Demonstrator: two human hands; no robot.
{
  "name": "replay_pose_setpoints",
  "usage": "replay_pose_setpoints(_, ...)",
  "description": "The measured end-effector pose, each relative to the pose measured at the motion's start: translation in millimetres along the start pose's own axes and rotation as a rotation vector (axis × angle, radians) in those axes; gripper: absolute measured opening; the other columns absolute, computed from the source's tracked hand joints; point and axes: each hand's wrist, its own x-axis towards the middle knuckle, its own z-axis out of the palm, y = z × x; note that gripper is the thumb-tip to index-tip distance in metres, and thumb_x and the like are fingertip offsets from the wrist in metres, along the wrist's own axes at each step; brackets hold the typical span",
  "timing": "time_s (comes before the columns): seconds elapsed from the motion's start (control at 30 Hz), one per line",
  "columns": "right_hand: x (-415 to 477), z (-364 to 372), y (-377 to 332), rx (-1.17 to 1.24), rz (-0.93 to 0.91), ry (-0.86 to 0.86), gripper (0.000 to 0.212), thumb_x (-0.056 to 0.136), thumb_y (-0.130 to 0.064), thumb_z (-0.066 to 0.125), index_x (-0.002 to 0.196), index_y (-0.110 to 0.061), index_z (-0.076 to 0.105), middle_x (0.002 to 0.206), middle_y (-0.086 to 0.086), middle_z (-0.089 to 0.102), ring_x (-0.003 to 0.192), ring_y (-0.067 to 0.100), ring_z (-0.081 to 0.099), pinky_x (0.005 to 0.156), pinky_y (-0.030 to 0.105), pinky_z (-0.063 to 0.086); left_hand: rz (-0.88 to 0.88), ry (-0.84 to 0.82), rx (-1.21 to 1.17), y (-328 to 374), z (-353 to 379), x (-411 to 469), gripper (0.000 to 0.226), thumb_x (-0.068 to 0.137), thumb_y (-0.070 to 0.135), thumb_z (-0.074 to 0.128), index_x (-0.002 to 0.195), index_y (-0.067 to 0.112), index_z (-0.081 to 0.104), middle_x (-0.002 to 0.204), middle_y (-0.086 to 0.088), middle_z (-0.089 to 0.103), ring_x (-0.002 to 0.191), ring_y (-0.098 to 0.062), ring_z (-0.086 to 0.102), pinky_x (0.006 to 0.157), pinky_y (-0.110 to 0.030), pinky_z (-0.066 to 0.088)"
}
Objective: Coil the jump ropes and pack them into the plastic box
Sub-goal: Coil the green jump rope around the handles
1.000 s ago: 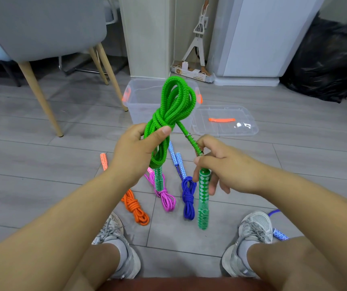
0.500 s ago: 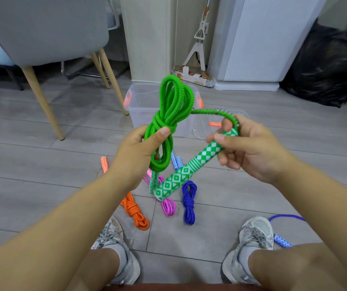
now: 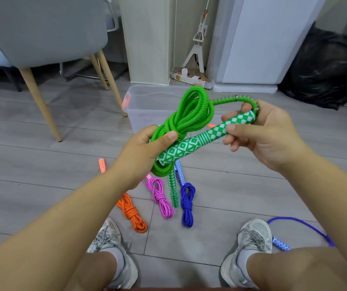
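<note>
Left hand (image 3: 145,148) gripping coiled green jump rope (image 3: 191,114), right hand (image 3: 267,133) pinching its green-and-white patterned handle (image 3: 197,141), clear plastic box (image 3: 147,106) behind, no readable writing

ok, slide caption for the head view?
Left hand grips coiled green jump rope; right hand holds its handle, plastic box behind.

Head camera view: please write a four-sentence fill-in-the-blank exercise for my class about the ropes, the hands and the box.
1. The left hand grips a coiled rope coloured ____.
2. The right hand pinches that rope's patterned ____.
3. Between the orange coil and the blue coil lies a ____ coil.
4. The plastic box stands on the ____.
Missing words: green; handle; pink; floor.
</note>
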Motion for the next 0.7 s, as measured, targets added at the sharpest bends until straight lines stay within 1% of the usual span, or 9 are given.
replay_pose_setpoints(0.1, -7.7, 10.4, 8.1, -0.036, -0.044, 0.032, 0.037, 0.079, 0.022, 0.051, 0.083, -0.013, 0.038, 0.077, 0.006, 0.065, 0.045, 0.020, 0.064, 0.042, 0.025, 0.051, -0.004, 0.069, 0.031, -2.7, -1.7, 2.9, 0.035, 0.067, 0.042, 0.068, 0.083, 0.012, 0.059, 0.088, -0.019, 0.054, 0.079, -0.028, 0.055, 0.079, -0.046, 0.046)
replay_pose_setpoints(0.17, -11.7, 17.1, 12.5, -0.071, -0.079, 0.051, 0.037, 0.080, 0.021, 0.051, 0.083, -0.013, 0.037, 0.084, 0.010, 0.061, 0.046, 0.019, 0.064, 0.044, 0.026, 0.053, 0.013, 0.111, 0.129, -6.3, -4.9, 6.9, 0.050, 0.064, 0.061, 0.073, 0.084, 0.016, 0.064, 0.102, -0.029, 0.055, 0.090, -0.037, 0.060, 0.087, -0.051, 0.050)
replay_pose_setpoints(0.23, -14.0, 22.4, 17.0, -0.092, -0.111, 0.056, 0.037, 0.081, 0.020, 0.052, 0.084, -0.013, 0.037, 0.087, 0.011, 0.059, 0.048, 0.019, 0.065, 0.046, 0.027, 0.054, 0.035, 0.154, 0.218, -12.0, -7.1, 9.9, 0.057, 0.057, 0.071, 0.067, 0.085, 0.021, 0.067, 0.111, -0.033, 0.053, 0.101, -0.041, 0.058, 0.090, -0.054, 0.049)
replay_pose_setpoints(0.3, -15.9, 27.6, 21.4, -0.123, -0.147, 0.069, 0.038, 0.082, 0.019, 0.053, 0.084, -0.015, 0.037, 0.087, 0.010, 0.058, 0.051, 0.019, 0.066, 0.049, 0.028, 0.055, 0.073, 0.219, 0.280, -13.3, -6.3, 10.4, 0.056, 0.056, 0.070, 0.063, 0.084, 0.021, 0.067, 0.107, -0.032, 0.055, 0.098, -0.038, 0.058, 0.087, -0.050, 0.051)
replay_pose_setpoints(0.4, -17.7, 32.1, 24.0, -0.181, -0.196, 0.100, 0.039, 0.082, 0.016, 0.056, 0.083, -0.019, 0.038, 0.089, 0.008, 0.059, 0.055, 0.021, 0.067, 0.053, 0.032, 0.056, 0.088, 0.279, 0.293, -10.7, -2.6, 8.8, 0.055, 0.057, 0.069, 0.061, 0.083, 0.021, 0.065, 0.102, -0.029, 0.058, 0.094, -0.036, 0.059, 0.084, -0.051, 0.051)
replay_pose_setpoints(0.53, -17.1, 39.3, 33.5, -0.177, -0.107, 0.135, 0.034, 0.084, 0.010, 0.058, 0.085, -0.018, 0.040, 0.087, 0.003, 0.060, 0.058, 0.020, 0.069, 0.054, 0.031, 0.057, 0.079, 0.290, 0.292, -9.0, 3.9, 7.8, 0.051, 0.059, 0.069, 0.062, 0.079, 0.022, 0.065, 0.102, -0.029, 0.058, 0.093, -0.035, 0.060, 0.083, -0.051, 0.052)
replay_pose_setpoints(0.63, -13.5, 39.1, 43.9, -0.396, 0.019, 0.131, 0.018, 0.090, -0.010, 0.057, 0.085, -0.022, 0.045, 0.079, -0.002, 0.059, 0.066, 0.017, 0.068, 0.059, 0.036, 0.055, 0.093, 0.264, 0.334, -12.4, 2.8, 8.4, 0.053, 0.066, 0.061, 0.065, 0.077, 0.008, 0.066, 0.088, -0.031, 0.056, 0.076, -0.028, 0.058, 0.070, -0.046, 0.050)
replay_pose_setpoints(0.67, -11.3, 36.6, 44.2, -0.501, 0.061, 0.125, 0.013, 0.092, -0.019, 0.055, 0.083, -0.024, 0.047, 0.075, -0.002, 0.057, 0.066, 0.016, 0.064, 0.062, 0.037, 0.052, 0.091, 0.261, 0.364, -14.0, 0.5, 9.7, 0.052, 0.069, 0.059, 0.065, 0.075, 0.007, 0.066, 0.083, -0.027, 0.053, 0.076, -0.027, 0.056, 0.067, -0.041, 0.047)
replay_pose_setpoints(0.7, -9.5, 33.7, 43.5, -0.609, 0.089, 0.110, 0.013, 0.094, -0.024, 0.052, 0.081, -0.024, 0.048, 0.071, -0.002, 0.055, 0.063, 0.015, 0.057, 0.063, 0.035, 0.048, 0.084, 0.265, 0.398, -15.6, -2.4, 10.6, 0.047, 0.074, 0.055, 0.067, 0.073, 0.008, 0.066, 0.082, -0.017, 0.051, 0.078, -0.024, 0.053, 0.068, -0.035, 0.043)
